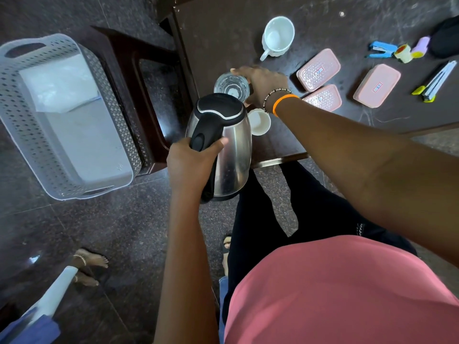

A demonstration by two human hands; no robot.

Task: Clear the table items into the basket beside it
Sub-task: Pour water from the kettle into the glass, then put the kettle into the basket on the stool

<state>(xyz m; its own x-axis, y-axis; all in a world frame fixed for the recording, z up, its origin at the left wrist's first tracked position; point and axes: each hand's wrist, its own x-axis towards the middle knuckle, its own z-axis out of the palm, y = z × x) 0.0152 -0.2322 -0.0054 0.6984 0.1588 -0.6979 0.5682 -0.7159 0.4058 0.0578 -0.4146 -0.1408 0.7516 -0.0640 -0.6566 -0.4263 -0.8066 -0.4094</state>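
Standing on a dark stool, the grey perforated basket [37,135] was the largest thing, placed just beside the left end of the table [223,26], I think so that items could go across in one short move. Inside it lay only a white flat packet [58,83] at the far end; the rest of its floor was bare.

The steel kettle [233,150] came next. It was off the table, over the near left corner, and the left hand [191,162] gripped its black handle with the fingers curled round and the thumb against the steel body. Held by the handle it stayed upright, which was probably the safe way to carry it to the basket. Its lid was closed, so I could not tell if there was water in it.

Three pink lunch boxes [318,69] lay on the table with lids on; their contents were hidden. A white mug [278,36] lay further back and looked empty.

The right hand [260,85] held a clear drinking glass [231,86] from the side, fingers wrapped round its wall, at the left part of the table; the glass seemed empty. Whether it was lifted or resting there I could not tell. A small white cup [259,121] stood just under the wrist, also empty.

Smallest were a blue stapler [380,49] and clips, well apart at the right.
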